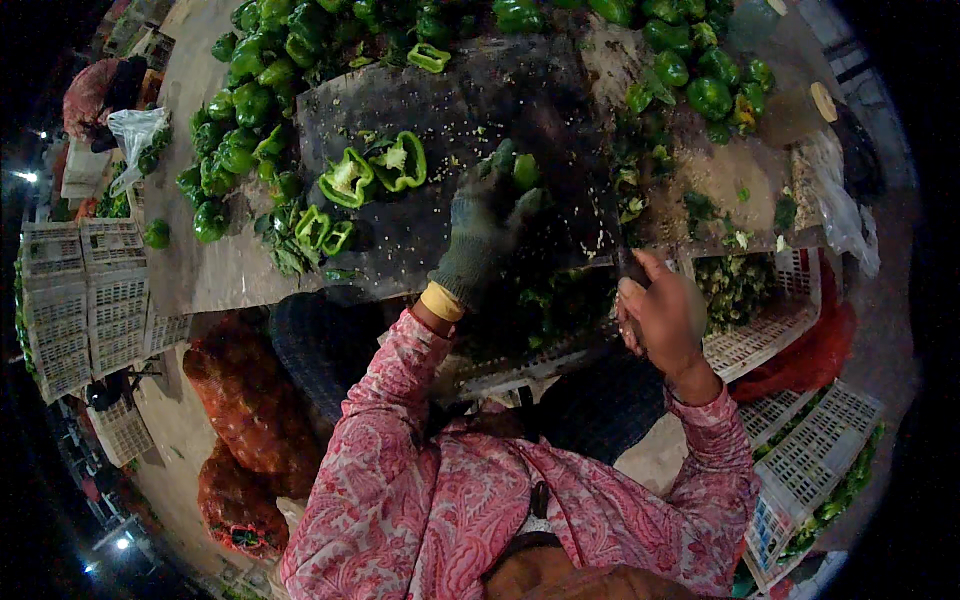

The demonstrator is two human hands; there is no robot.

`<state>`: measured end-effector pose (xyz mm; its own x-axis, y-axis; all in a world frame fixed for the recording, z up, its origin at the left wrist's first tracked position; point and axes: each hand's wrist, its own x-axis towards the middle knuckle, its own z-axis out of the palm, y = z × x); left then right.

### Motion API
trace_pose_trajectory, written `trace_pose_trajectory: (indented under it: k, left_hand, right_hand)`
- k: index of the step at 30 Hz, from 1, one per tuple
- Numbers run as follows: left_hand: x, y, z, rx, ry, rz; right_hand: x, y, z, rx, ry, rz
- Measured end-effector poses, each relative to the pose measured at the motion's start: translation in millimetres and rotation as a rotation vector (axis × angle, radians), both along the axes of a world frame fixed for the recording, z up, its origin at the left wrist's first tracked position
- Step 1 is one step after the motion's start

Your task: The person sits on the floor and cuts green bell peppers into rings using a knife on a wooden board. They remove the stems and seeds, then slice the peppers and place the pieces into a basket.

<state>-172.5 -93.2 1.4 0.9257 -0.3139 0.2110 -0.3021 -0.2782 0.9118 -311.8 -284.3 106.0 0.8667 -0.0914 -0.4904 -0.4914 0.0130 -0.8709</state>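
My left hand (485, 225), in a grey-green work glove with a yellow cuff, is closed around a green bell pepper (525, 171) above the dark board (400, 265). Bare and slightly blurred, my right hand (662, 312) is at the board's near right edge with its fingers curled in. What it grips is too dark to make out. Left of the glove lie cut pepper halves (347, 178) showing pale cores and seeds. Smaller pepper rings (312, 228) rest nearer to me, and another cut slice (428, 58) is at the far side. Pale seeds are scattered over the board.
Whole green peppers (238, 150) are heaped at the left, with more peppers (708, 97) at the far right. Below the table's right edge stands a white crate (765, 340) holding trimmings. Red mesh sacks (245, 400) sit at lower left, near stacked crates (85, 300). A plastic bag (845, 215) hangs at right.
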Motion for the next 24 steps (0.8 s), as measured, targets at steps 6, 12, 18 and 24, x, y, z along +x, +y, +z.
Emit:
trace_pose_trajectory:
  k: [6, 12, 18, 24]
  left_hand:
    - [-1, 1, 3, 0.122, -0.059, 0.039]
    - [6, 10, -22, -0.062, 0.016, -0.026]
    - [13, 27, 18, -0.015, 0.045, 0.009]
    - [12, -54, 14, 0.749, -0.754, -0.258]
  right_hand:
    - [22, -1, 0, 0.136, 0.062, 0.009]
    - [46, 33, -76, -0.091, -0.248, -0.003]
    - [13, 17, -84, 0.378, -0.222, -0.118]
    - [-36, -8, -82, 0.433, -0.412, -0.394]
